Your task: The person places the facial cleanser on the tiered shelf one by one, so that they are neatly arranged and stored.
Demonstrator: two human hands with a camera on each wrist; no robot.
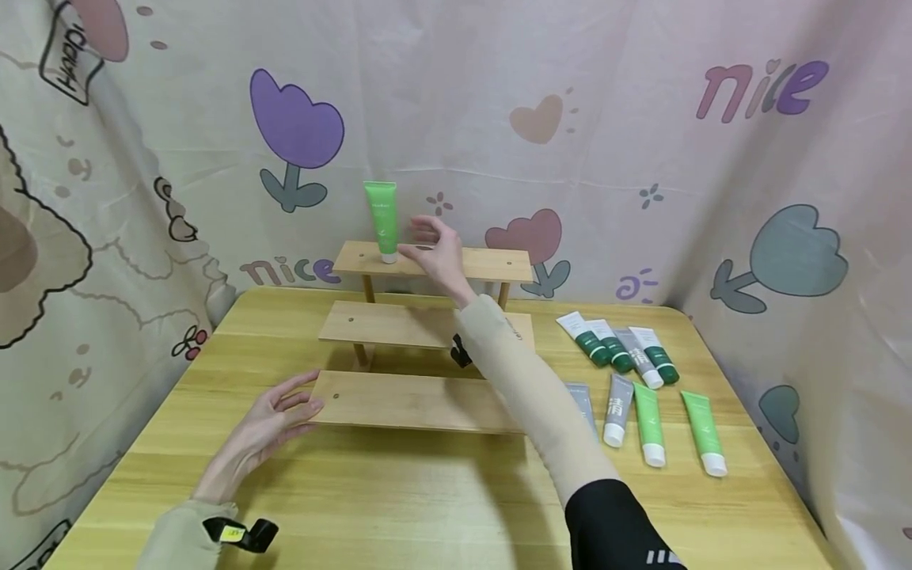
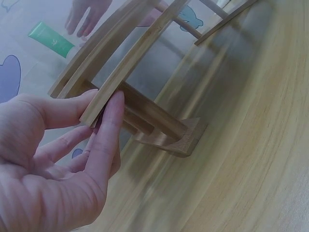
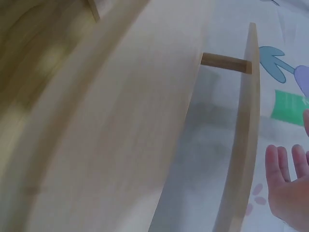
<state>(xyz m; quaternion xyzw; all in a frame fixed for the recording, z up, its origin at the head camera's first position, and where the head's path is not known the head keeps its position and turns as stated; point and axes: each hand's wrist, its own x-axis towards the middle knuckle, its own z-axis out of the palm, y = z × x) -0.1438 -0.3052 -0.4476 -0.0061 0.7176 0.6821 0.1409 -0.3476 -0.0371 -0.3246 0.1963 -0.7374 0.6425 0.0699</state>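
Observation:
A green squeeze tube (image 1: 383,215) stands upright on its white cap, on the top tier of a three-tier wooden display stand (image 1: 420,400), left of that tier's middle. Just right of the tube is my right hand (image 1: 443,257), fingers loosely bent and holding nothing; in the left wrist view a gap shows between them. My left hand (image 1: 274,416) pinches the left end of the lowest board, thumb on top and fingers beneath, as the left wrist view shows. Only part of the right hand (image 3: 289,193) appears in the right wrist view.
Right of the stand, several tubes lie on the wooden table (image 1: 399,499): white-and-green tubes (image 1: 591,340) at the back, grey tubes (image 1: 618,405), and two green tubes (image 1: 648,423) nearer the front. My right forearm partly covers one grey tube. A patterned curtain (image 1: 456,95) hangs behind.

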